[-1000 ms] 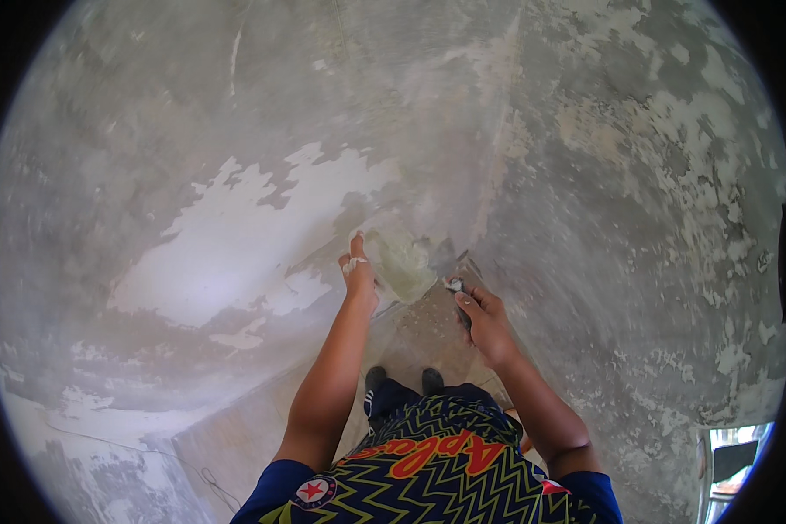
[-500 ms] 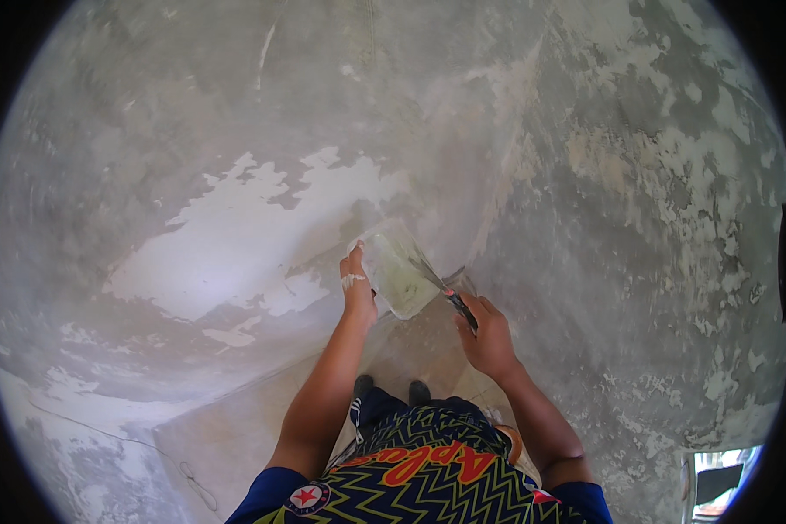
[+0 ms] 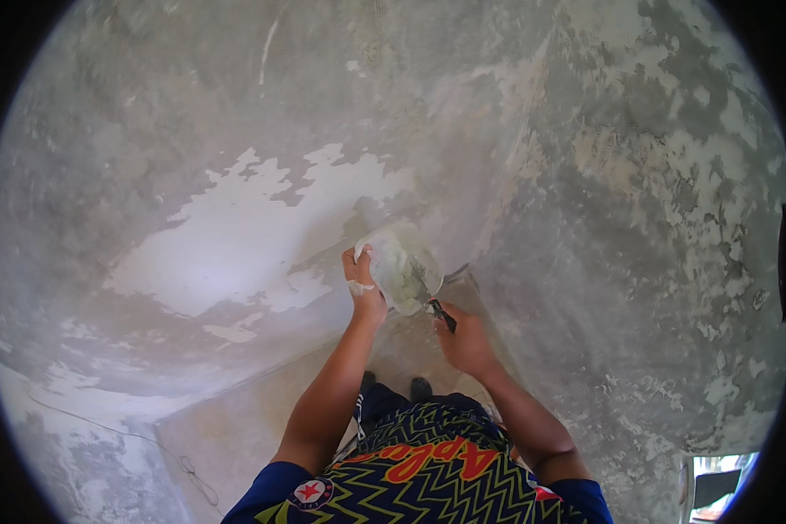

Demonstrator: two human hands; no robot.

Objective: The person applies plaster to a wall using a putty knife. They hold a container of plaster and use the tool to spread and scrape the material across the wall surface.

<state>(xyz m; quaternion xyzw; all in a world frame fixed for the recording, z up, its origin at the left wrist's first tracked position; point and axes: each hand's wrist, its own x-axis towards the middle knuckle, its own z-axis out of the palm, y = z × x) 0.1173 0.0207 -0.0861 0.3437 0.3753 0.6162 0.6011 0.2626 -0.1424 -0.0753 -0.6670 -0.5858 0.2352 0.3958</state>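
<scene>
My left hand (image 3: 363, 278), its fingers smeared with white, grips the near-left edge of a pale putty board (image 3: 382, 247). The underside of that grip is hidden. Greenish-white putty (image 3: 408, 266) covers the board's face. A putty knife (image 3: 443, 315) with a dark handle is closed in my right hand (image 3: 466, 342), at the lower right edge of the board. Its blade lies against the putty and is hard to make out there.
Ahead is a grey wall with a large white patch (image 3: 210, 249), meeting a flaking wall (image 3: 637, 288) on the right in a corner. Pale floor (image 3: 227, 419) lies below, around my feet. A thin cord (image 3: 188, 472) lies at lower left; a bright opening (image 3: 716, 485) shows at lower right.
My right hand has moved left and down, bringing the knife from over the board's right side to its lower edge. The board has tilted slightly, and the putty looks more heaped.
</scene>
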